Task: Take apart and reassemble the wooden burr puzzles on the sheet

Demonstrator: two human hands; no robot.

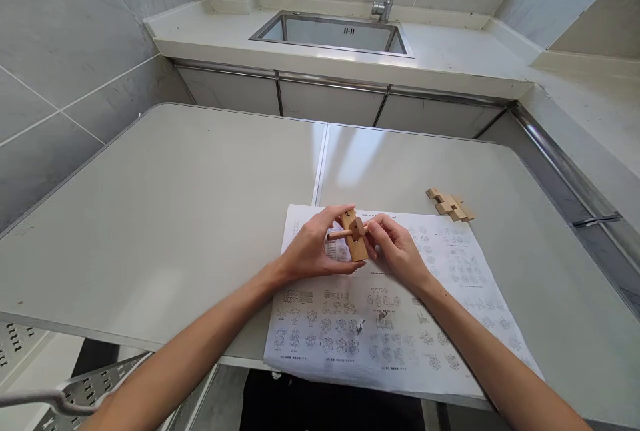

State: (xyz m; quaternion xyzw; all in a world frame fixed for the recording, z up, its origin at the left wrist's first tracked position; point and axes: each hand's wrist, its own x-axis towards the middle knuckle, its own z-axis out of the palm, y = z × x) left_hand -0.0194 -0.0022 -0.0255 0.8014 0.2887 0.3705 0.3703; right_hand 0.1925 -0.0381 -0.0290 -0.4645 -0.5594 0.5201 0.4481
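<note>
My left hand (311, 248) grips a notched wooden puzzle block (358, 251) by its two ends, thumb below and fingers above. A dark "2" shows near the block's top end. Across the block's middle lies a thin round wooden rod (338, 236), its left end sticking out toward my left palm. A small wooden piece (358, 228) sits at the crossing; how the parts fit together there is too small to tell. My right hand (397, 248) is closed at the right side of the block, fingertips pinching around the rod's right end.
Beneath my hands a large printed sheet (320, 368) with line diagrams covers the front of the light table (150, 218). Several notched wooden pieces (453, 206) lie together at the sheet's upper right edge. Beyond the table are a counter, a sink (333, 32) and a faucet (385, 8).
</note>
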